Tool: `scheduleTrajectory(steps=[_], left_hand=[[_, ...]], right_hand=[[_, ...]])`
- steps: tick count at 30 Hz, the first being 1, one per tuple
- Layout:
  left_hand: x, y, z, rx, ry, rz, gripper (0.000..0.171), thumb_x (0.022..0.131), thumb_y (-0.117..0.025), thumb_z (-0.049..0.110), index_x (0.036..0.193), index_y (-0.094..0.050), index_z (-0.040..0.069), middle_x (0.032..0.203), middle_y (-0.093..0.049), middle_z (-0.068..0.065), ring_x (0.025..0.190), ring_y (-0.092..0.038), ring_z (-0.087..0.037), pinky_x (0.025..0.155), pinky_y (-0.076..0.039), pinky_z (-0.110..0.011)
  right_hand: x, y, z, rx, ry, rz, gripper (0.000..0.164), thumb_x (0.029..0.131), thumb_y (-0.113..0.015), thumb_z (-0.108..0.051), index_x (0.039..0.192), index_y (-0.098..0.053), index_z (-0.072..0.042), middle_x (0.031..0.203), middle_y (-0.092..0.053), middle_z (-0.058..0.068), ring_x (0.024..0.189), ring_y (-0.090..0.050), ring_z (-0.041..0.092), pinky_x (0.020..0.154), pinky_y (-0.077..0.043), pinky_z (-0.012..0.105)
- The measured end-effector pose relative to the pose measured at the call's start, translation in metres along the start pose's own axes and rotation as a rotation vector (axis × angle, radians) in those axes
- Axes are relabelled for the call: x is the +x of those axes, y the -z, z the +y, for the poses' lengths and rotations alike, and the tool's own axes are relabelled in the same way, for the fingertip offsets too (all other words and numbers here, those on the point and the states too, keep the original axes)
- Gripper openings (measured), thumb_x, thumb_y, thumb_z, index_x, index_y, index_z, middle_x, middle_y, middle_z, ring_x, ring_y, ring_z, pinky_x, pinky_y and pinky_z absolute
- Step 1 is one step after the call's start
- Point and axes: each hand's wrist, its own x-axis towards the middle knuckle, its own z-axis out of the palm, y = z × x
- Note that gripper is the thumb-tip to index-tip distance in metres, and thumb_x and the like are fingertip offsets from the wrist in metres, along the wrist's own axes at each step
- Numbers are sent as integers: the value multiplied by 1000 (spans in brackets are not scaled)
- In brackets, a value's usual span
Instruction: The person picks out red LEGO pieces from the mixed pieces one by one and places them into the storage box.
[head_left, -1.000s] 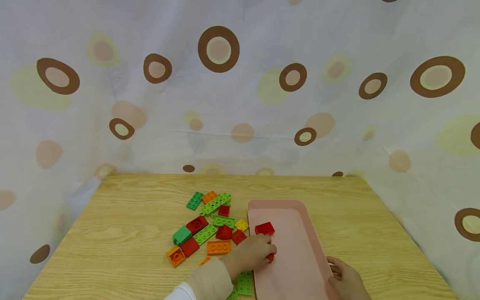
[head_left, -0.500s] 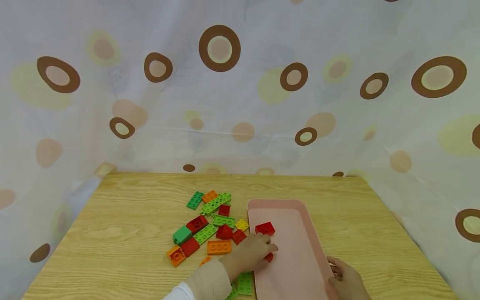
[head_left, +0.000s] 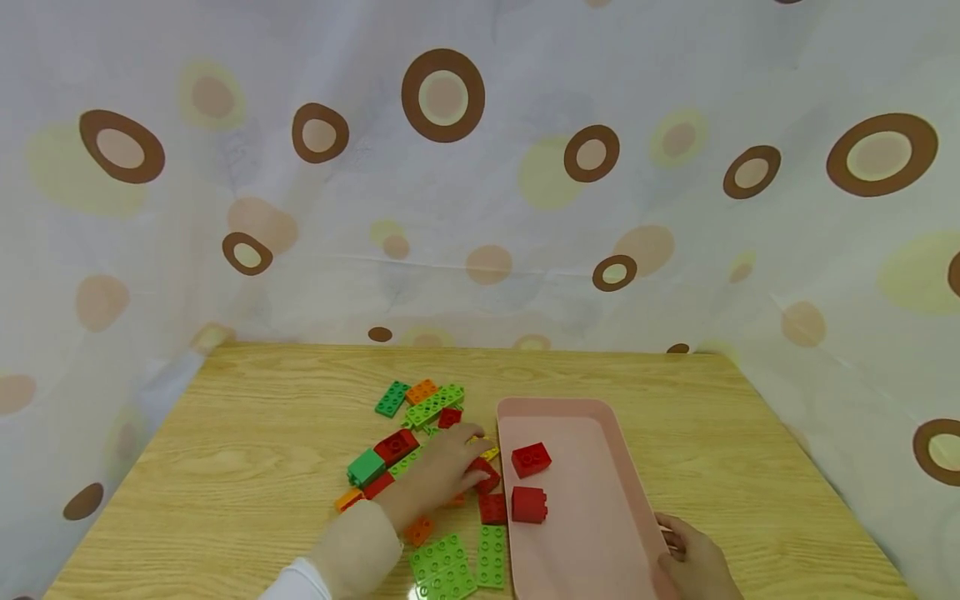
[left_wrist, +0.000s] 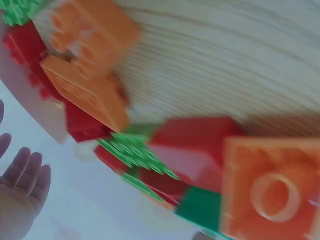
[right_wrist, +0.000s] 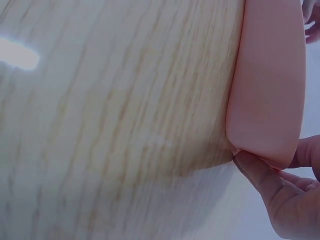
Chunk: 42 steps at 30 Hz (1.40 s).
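My left hand (head_left: 438, 467) is over the brick pile, with its fingertips close to a red brick (head_left: 486, 477) and a yellow brick (head_left: 491, 451). In the left wrist view that hand (left_wrist: 22, 192) has extended fingers and no brick between them. My right hand (head_left: 693, 557) holds the right edge of a pink tray (head_left: 585, 533). In the right wrist view, the thumb and fingers of the right hand (right_wrist: 285, 195) pinch the tray's rim (right_wrist: 267, 100). Inside the tray lie two red bricks, an upper brick (head_left: 531, 460) and a lower brick (head_left: 529, 505).
Left of the tray, loose bricks cover the table (head_left: 225, 467): light green plates (head_left: 442, 567), a green brick (head_left: 366, 468), an orange brick (head_left: 418, 530) and others. Another red brick (head_left: 492, 508) lies against the tray's left side. A patterned cloth (head_left: 487, 208) hangs behind.
My left hand has let go of a red brick inside the tray and moved left and away from me, over the pile. The right hand stays on the tray's edge.
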Motion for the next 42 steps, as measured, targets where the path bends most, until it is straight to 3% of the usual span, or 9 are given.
scheduleTrajectory(steps=[7,16,23,33,42], left_hand=[[-14,-2,-17,39,124,-171,36,79,-64,25,110,-58,9,114,-55,-12,106,-47,-26,89,-40,-39],[-19,-3,-24,-3,180,-205,33,81,-61,17,112,-57,8,119,-52,-14,110,-44,-27,91,-38,-38],[-22,-8,-28,30,109,-148,29,80,-61,12,108,-58,7,103,-56,-8,96,-51,-22,82,-44,-31],[-25,-13,-30,106,77,-126,26,80,-62,16,105,-60,10,103,-57,-7,97,-52,-22,83,-44,-31],[-27,-10,-33,36,52,-59,26,80,-62,17,104,-61,8,100,-59,-6,95,-52,-20,84,-43,-31]], right_hand=[[1,0,-1,1,-23,-23,47,71,-53,12,117,-42,14,98,-59,27,88,-57,32,70,-50,37],[-1,1,-4,-10,-32,-30,47,71,-52,12,117,-42,14,99,-58,28,89,-56,33,71,-49,38],[0,1,-2,-14,-24,-29,46,72,-52,12,117,-42,13,99,-58,28,89,-56,33,71,-49,39],[0,-1,0,-24,-6,-21,47,71,-52,12,116,-43,13,98,-59,28,88,-57,33,70,-50,38],[1,0,1,-49,-22,-39,47,72,-52,11,118,-42,12,101,-57,29,90,-56,35,72,-49,39]])
